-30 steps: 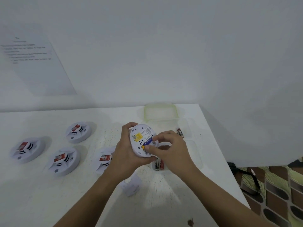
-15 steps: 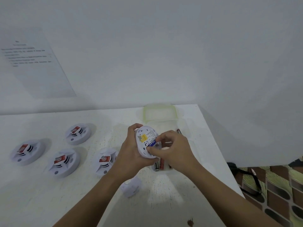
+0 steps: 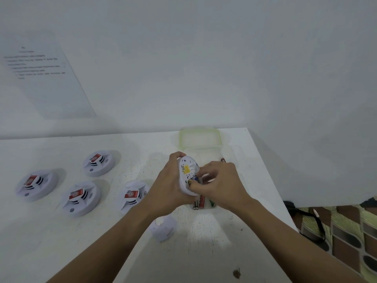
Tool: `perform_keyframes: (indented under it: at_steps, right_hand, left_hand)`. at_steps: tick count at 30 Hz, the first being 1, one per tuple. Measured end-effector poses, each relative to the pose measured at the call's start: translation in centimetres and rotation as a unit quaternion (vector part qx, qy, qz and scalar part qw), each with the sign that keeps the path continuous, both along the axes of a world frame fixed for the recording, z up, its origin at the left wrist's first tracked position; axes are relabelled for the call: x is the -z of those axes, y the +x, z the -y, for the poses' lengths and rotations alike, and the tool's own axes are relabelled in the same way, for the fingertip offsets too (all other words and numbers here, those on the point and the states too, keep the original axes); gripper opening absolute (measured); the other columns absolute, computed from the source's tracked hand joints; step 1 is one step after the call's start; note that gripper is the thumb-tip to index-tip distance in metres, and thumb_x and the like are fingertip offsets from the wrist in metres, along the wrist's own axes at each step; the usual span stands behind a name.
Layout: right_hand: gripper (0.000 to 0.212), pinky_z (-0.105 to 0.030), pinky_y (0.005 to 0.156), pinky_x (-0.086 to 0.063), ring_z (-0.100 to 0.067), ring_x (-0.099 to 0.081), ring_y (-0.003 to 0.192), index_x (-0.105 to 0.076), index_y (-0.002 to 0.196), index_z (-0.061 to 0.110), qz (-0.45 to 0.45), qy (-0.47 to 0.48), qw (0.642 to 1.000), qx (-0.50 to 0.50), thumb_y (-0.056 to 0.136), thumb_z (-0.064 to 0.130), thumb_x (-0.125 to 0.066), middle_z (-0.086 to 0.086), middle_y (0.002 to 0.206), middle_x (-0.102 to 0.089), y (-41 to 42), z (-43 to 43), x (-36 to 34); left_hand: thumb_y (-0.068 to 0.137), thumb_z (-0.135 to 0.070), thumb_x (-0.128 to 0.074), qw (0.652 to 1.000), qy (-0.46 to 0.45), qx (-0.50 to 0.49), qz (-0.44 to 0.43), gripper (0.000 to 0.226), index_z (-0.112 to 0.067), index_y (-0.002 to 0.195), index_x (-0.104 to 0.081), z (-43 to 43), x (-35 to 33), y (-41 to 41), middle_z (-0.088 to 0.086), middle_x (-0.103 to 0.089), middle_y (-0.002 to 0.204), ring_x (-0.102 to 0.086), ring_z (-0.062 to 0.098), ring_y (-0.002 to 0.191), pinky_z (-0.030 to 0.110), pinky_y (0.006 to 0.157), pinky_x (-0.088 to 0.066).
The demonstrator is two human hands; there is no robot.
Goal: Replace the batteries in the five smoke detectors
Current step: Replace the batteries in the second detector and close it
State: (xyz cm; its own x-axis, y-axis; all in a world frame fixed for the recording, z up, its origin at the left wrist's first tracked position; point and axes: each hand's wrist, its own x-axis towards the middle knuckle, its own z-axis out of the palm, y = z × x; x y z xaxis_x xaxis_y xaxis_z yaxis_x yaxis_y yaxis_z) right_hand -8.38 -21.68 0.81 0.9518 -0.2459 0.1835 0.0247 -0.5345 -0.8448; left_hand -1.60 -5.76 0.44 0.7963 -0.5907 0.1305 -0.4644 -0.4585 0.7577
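I hold one smoke detector in my left hand, above the white table near its far right corner. My left fingers are wrapped around its rim, clamped on it. It is tipped up on edge, its back turned toward me and to the right, with its long side running from far to near. On that back I see a yellow sticker and small printed text, too small to read.

My right hand is closed at the back of the detector, thumb and fingertips pinched on a battery with a blue wrapper. The battery lies in the back, running roughly up-left to down-right; I cannot tell whether it is fully seated. No brand on it is legible.

Just under my hands, loose batteries lie on the table, pointing toward and away from me: one silver-ended, one red, one green. Another battery lies beyond my right hand, near a clear box with a green rim.

Four more detectors sit face up to the left, each with a red label: and. A round white cover lies by my left wrist. A printed sheet hangs on the wall, its lines blurred.
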Motion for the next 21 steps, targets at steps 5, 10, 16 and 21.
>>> perform_keyframes:
  at_steps: [5, 10, 16, 21]
  right_hand:
    - [0.024, -0.036, 0.079, -0.061, -0.008, -0.071, 0.084, -0.081, 0.102, 0.021, 0.008, 0.019, 0.999, -0.045, 0.078, 0.023, -0.078, 0.006, 0.090, -0.075, 0.0, 0.6, 0.1]
    - [0.021, -0.035, 0.094, -0.052, -0.006, -0.063, 0.107, -0.079, 0.109, 0.029, 0.039, -0.057, 0.992, -0.110, 0.089, 0.025, -0.073, 0.015, 0.107, -0.071, -0.2, 1.5, 0.8]
    - [0.024, -0.018, 0.092, -0.047, -0.005, -0.059, 0.107, -0.077, 0.116, 0.022, 0.040, -0.095, 0.972, -0.214, 0.093, 0.021, -0.071, 0.006, 0.111, -0.065, -0.1, 3.1, -0.5]
    - [0.018, -0.013, 0.090, -0.040, -0.004, -0.052, 0.108, -0.079, 0.108, 0.025, 0.049, -0.146, 0.964, -0.219, 0.091, 0.025, -0.071, 0.011, 0.110, -0.060, 0.1, 3.5, -0.5]
  left_hand:
    - [0.058, -0.021, -0.092, 1.000, 0.011, -0.003, -0.010, 0.088, -0.023, 0.124, -0.035, 0.0, -0.2, 0.5, -0.001, -0.061, 0.105, -0.066, 0.015, 0.089, 0.037, 0.070, -0.059]
    - [0.060, -0.020, -0.094, 0.999, -0.004, -0.017, -0.040, 0.087, -0.023, 0.124, -0.036, -0.1, -0.6, 0.9, -0.004, -0.062, 0.106, -0.065, 0.014, 0.093, 0.022, 0.064, -0.054]
    - [0.059, -0.019, -0.095, 0.999, 0.004, 0.014, -0.042, 0.090, -0.027, 0.127, -0.035, -0.2, -1.5, 0.7, -0.005, -0.062, 0.107, -0.066, 0.015, 0.093, 0.031, 0.069, -0.058]
    - [0.061, -0.018, -0.094, 0.998, -0.006, 0.035, -0.055, 0.091, -0.027, 0.130, -0.035, -0.1, -1.4, 0.3, -0.005, -0.064, 0.106, -0.067, 0.017, 0.094, 0.036, 0.073, -0.060]
